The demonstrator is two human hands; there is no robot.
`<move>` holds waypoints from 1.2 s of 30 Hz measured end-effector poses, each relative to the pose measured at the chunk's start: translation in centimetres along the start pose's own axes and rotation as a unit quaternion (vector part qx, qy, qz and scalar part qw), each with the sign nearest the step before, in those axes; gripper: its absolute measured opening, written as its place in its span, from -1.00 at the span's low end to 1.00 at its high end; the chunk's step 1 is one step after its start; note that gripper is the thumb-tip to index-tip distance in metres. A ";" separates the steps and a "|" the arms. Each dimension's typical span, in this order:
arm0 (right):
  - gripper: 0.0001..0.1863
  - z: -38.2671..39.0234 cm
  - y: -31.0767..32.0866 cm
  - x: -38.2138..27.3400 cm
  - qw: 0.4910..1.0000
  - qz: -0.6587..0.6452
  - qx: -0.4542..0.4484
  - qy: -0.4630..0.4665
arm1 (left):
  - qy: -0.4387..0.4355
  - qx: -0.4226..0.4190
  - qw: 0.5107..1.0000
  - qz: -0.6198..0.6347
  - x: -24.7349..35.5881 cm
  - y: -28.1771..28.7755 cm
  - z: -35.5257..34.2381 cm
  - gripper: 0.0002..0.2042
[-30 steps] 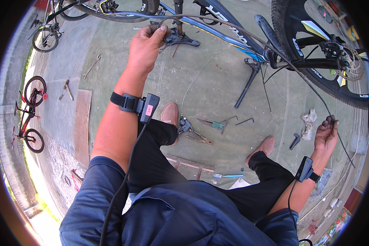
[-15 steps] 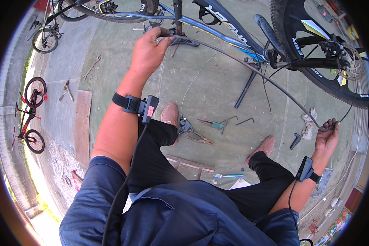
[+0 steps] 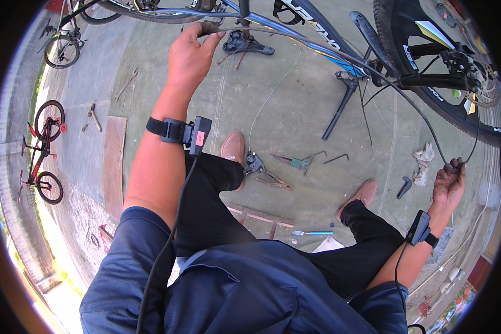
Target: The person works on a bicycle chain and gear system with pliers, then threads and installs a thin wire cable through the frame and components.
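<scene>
A long dark cable housing (image 3: 407, 96) arcs between my hands, in front of a blue bicycle frame (image 3: 323, 34). My left hand (image 3: 190, 55) is closed at the upper left, pinching one part of it between thumb and fingers near the bike's saddle (image 3: 245, 44). Far to the right, my right hand (image 3: 450, 185) is closed around another part, its fingers curled upward. From there a thin black stretch rises past the front wheel (image 3: 392, 33). The bike's handlebar and saddle are close to the floor.
On the green floor lie pliers (image 3: 275, 181), a green-handled tool (image 3: 296, 162), a hex key (image 3: 337, 158), a black grip-shaped piece (image 3: 404, 188), a crumpled rag (image 3: 423, 164) and a blue-handled tool (image 3: 313, 233). A hammer (image 3: 95, 118) and spanner (image 3: 127, 84) lie left. A red bike (image 3: 40, 151) stands beyond.
My left hand has moved up and slightly left. My right hand has shifted slightly right and up, and the cable housing between them now bows more.
</scene>
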State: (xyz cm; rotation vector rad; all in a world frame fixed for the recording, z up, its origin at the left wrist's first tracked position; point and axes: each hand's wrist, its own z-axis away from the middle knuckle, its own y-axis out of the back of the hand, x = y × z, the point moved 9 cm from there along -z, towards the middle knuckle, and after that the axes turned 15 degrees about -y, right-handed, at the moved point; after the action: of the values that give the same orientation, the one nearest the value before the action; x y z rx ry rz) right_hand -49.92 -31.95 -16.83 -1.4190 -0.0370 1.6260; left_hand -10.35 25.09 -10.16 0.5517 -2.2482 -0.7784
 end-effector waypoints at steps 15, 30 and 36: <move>-0.77 1.5 -5.6 0.7 0.989 -0.035 -0.145 0.020 | -0.015 -0.064 0.996 -0.058 0.6 -1.4 0.2 -0.77; -0.72 3.2 -14.5 9.4 0.976 0.091 -0.191 -0.053 | -0.112 -0.207 0.969 0.074 6.7 -5.9 1.8 -0.83; -0.69 4.2 -17.5 14.7 0.959 0.132 -0.209 -0.139 | -0.147 -0.303 0.916 0.216 11.1 -8.0 4.0 -0.82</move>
State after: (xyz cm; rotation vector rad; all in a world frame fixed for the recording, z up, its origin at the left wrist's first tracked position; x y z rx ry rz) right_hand -40.84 -10.59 -16.61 -1.5427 -0.3891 2.1221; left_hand -19.45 14.34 -12.67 -0.3702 -2.1032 -1.2993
